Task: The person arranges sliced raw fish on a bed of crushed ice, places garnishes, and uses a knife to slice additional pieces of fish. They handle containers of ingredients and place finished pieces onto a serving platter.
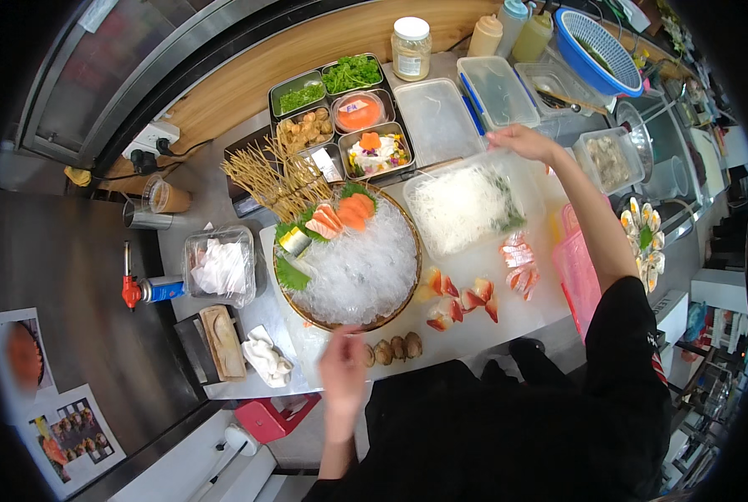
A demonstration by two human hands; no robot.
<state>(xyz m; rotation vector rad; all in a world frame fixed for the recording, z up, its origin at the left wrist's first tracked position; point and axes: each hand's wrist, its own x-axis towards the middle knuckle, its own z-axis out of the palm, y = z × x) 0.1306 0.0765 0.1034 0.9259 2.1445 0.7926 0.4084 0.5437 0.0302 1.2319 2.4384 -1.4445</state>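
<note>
My left hand (342, 364), blurred, is at the near rim of a round bowl (419, 251) of crushed ice (361, 276); whether it holds anything cannot be told. The ice bears orange fish slices (356, 210), paler striped slices (324, 221), a silver-and-yellow piece (294, 241), green leaves (292, 276) and a fence of twigs (276, 179). My right hand (521, 143) grips the far corner of a clear plastic tub (433, 251) with white shreds (455, 210) and greens (509, 204). Red-tipped clam pieces (468, 298), red-and-white slices (519, 263) and brown shellfish (397, 347) lie on the white board (537, 314).
Steel garnish pans (298, 94), a lidded jar (411, 50) and plastic boxes (440, 122) stand at the back. To the left are a covered tray (220, 267), a torch (151, 290), a whetstone (223, 342) and a cloth (266, 357). A pink basket (578, 257) lies right.
</note>
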